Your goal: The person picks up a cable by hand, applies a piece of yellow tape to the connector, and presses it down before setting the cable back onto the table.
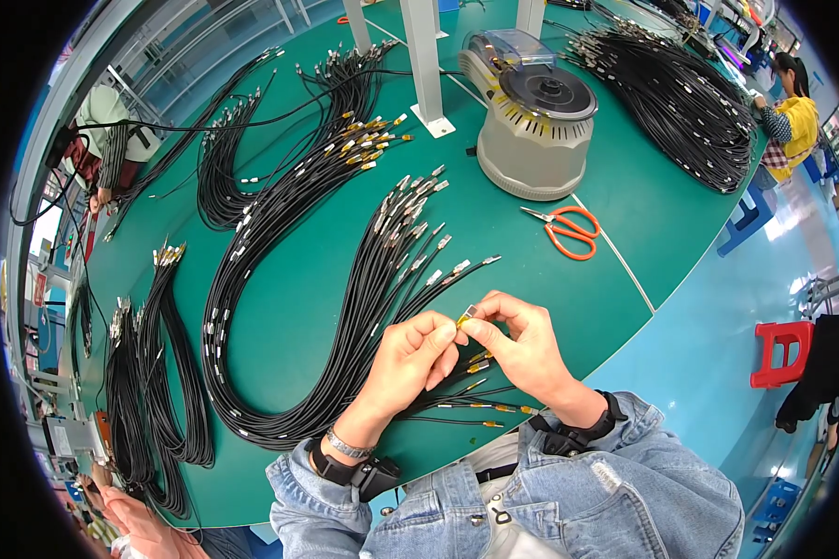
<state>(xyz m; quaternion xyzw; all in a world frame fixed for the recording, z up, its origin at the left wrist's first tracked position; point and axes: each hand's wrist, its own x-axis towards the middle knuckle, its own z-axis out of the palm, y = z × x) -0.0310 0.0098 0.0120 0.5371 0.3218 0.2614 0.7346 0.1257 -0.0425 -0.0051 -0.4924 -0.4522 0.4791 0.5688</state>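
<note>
My left hand [408, 354] and my right hand [524, 347] meet above the near part of the table, fingertips pinched together. Between them is a small silver cable connector [471, 312] with a bit of yellow tape [461, 321] on it. Its cable is hidden by my fingers. Below my hands lie several black cable ends with yellow bands [480, 405]. Just left of my hands curves a thick bundle of black cables [345, 345], its silver connector ends [419, 200] pointing away from me.
Orange-handled scissors [573, 233] lie beyond my right hand, near a grey round machine with a dark top [536, 140]. More cable bundles [671, 107] lie far right and along the left [163, 363]. A metal post [424, 74] stands on the green table [615, 307]. Other people sit around it.
</note>
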